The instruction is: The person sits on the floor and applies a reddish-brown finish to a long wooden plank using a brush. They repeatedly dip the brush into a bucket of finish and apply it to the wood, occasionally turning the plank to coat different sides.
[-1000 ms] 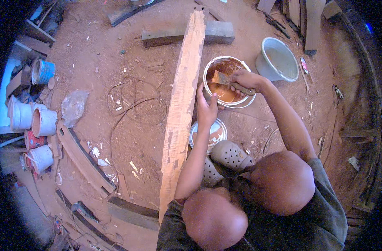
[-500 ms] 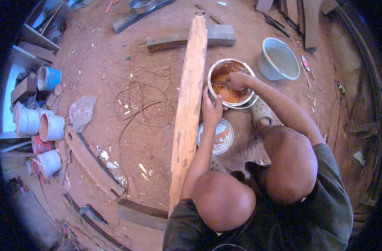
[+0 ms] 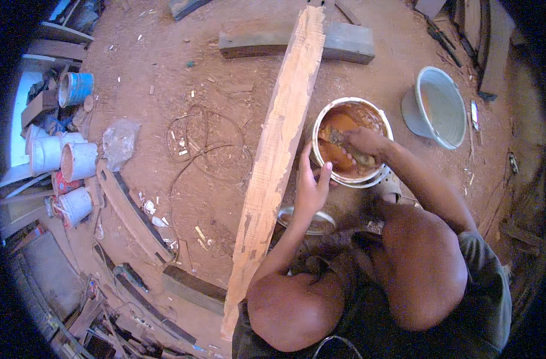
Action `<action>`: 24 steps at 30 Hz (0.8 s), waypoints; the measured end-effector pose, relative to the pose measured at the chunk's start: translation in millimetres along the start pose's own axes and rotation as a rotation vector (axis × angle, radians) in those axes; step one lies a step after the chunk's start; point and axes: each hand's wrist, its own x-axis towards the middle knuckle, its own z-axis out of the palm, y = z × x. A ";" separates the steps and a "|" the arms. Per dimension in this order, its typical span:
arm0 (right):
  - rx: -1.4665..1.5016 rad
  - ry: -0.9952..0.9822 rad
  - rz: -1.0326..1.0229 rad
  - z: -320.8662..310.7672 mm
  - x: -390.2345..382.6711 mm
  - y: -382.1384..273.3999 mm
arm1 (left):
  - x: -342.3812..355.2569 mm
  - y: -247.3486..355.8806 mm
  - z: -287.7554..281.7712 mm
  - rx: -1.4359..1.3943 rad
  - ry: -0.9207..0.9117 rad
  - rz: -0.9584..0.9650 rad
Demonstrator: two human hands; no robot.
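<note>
A white bucket (image 3: 388, 124) with orange-brown paste (image 3: 346, 121) inside stands between my knees, its mouth facing up toward me. My left hand (image 3: 314, 190) steadies it from the near left, thumb and fingers pressed against its outer wall. Inside the bucket, my right hand (image 3: 369, 143) is closed and smeared with paste. From its fingers a dark, paste-coated end (image 3: 337, 138) sticks out; the paste hides what it is. A round lid (image 3: 318, 223) lies on the ground below my left forearm.
Left of the bucket, a long pale wooden beam (image 3: 273, 161) rests across a dark timber block (image 3: 255, 45). A pale green basin (image 3: 418, 110) stands to the right. Several paint buckets (image 3: 80, 160) line the far left, near a curved wooden piece (image 3: 129, 212) and a coiled cable (image 3: 186, 170).
My view has shifted, so the beam slants more and the basin sits further right. My right hand has moved within the bucket, stirring the paste about. The left hand still holds the bucket's side.
</note>
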 end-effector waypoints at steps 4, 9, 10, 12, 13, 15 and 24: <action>0.472 -0.102 0.134 1.1 -39.0 -48.8 | 0.2 39.0 -22.4 0.205 -0.060 -0.186; 0.254 -0.087 0.041 -22.9 -35.5 -20.9 | -2.3 99.1 -54.7 0.448 -0.187 0.003; 0.217 -0.205 -0.031 -7.5 -21.6 -20.5 | -16.0 114.2 -73.8 0.598 -0.202 -0.029; 0.122 -0.203 -0.088 -44.9 -51.5 -26.2 | -1.5 145.4 -83.5 0.652 -0.291 -0.008; 0.093 -0.201 -0.101 -53.3 -59.4 -30.1 | -5.2 159.1 -93.0 0.656 -0.284 -0.075; 0.038 -0.186 -0.113 -63.2 -76.8 -29.3 | -9.2 184.4 -110.2 0.717 -0.270 -0.183; -0.033 -0.045 -0.377 -77.6 -118.3 -3.6 | 26.1 207.2 -132.3 0.961 -0.192 -0.107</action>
